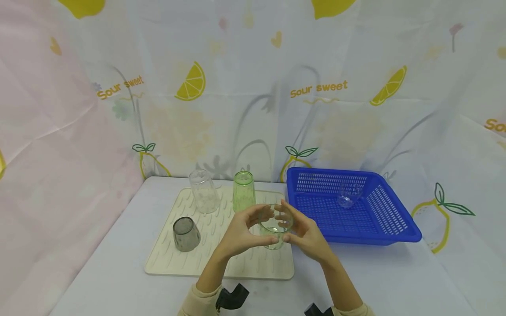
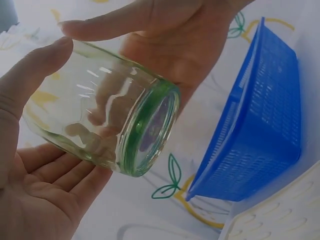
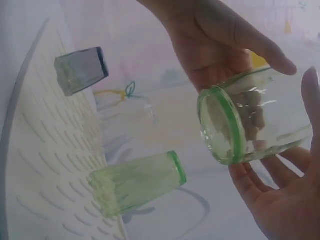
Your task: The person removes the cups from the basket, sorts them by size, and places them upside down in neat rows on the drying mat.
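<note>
A short pale green drinking glass [image 1: 272,240] is held above the right edge of the draining mat [image 1: 166,259], its mouth up and its thick green base [image 2: 155,125] down. My left hand [image 1: 244,230] grips one side of it, thumb in front and fingers behind. On the opposite side my right hand [image 1: 307,235] grips it the same way, the two thumbs close together. A tall green glass [image 1: 243,193] stands upside down on the mat just beyond the left hand. Left of that are a tall clear glass [image 1: 205,195] and a short grey glass [image 1: 186,235], the grey one upside down.
A blue plastic basket [image 1: 352,239] stands on the white table [image 1: 110,263] right of the mat. Inside it lies a small clear glass [image 1: 348,197]. Behind the table hangs a cloth [image 1: 245,57] printed with lemons.
</note>
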The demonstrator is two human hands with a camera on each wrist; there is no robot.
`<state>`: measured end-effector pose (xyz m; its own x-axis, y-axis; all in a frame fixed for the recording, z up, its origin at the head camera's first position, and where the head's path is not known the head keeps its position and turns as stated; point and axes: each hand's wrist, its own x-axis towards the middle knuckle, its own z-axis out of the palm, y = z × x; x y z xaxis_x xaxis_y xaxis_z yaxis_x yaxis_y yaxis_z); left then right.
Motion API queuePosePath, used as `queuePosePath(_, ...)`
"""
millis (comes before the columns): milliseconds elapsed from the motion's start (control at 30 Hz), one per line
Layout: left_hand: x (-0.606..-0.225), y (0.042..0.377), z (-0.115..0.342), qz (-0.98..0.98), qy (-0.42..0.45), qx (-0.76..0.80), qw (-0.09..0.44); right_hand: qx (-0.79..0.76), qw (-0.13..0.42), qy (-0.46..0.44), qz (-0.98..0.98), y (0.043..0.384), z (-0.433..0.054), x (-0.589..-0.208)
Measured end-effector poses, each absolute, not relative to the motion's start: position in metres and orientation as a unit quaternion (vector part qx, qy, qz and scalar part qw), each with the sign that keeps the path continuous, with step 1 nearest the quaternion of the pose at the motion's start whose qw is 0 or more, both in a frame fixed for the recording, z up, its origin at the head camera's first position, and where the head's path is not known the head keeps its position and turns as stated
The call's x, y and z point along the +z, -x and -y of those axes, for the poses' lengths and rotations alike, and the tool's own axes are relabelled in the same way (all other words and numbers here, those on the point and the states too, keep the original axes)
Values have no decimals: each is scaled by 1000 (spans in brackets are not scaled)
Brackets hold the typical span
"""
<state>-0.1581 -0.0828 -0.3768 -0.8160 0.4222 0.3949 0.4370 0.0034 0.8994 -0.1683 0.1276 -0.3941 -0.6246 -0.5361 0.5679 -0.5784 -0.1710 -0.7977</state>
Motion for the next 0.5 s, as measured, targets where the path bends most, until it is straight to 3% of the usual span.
queuePosePath(267, -372, 157, 81, 695, 316, -645, 34, 709, -69, -386, 586, 163, -123, -419)
queuePosePath(500, -372, 157, 80, 674, 324, -663, 24, 746, -104, -341, 562, 156, -114, -429)
